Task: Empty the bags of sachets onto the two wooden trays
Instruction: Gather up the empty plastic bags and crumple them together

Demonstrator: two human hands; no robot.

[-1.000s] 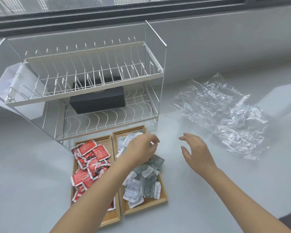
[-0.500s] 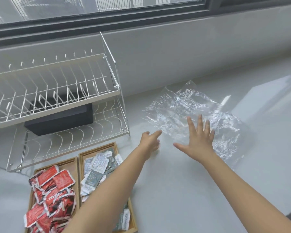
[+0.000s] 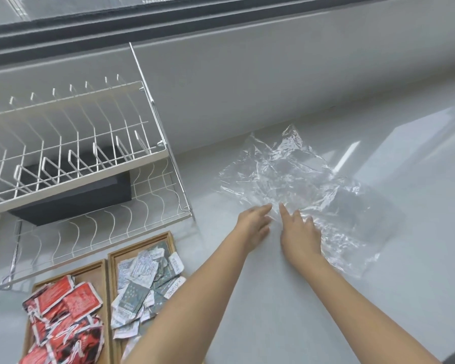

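Two wooden trays lie side by side at the lower left. The left tray (image 3: pixel 96 269) holds several red sachets (image 3: pixel 63 321). The right tray (image 3: pixel 142 245) holds several white and grey sachets (image 3: pixel 142 279). Crumpled clear plastic bags (image 3: pixel 313 185) lie flat and empty on the counter to the right. My left hand (image 3: pixel 252 227) rests at the near left edge of the plastic, fingers apart. My right hand (image 3: pixel 298 232) lies beside it, fingers spread on the plastic's near edge. Neither hand grips anything that I can see.
A white two-tier wire dish rack (image 3: pixel 71 153) stands at the left behind the trays, with a black box (image 3: pixel 74 198) on its lower shelf. A grey wall and window ledge (image 3: pixel 247 74) run along the back of the pale counter (image 3: pixel 273 298).
Both hands have left the trays and moved right and forward onto the near edge of the plastic bags. The view has swung right, so the trays sit lower left.
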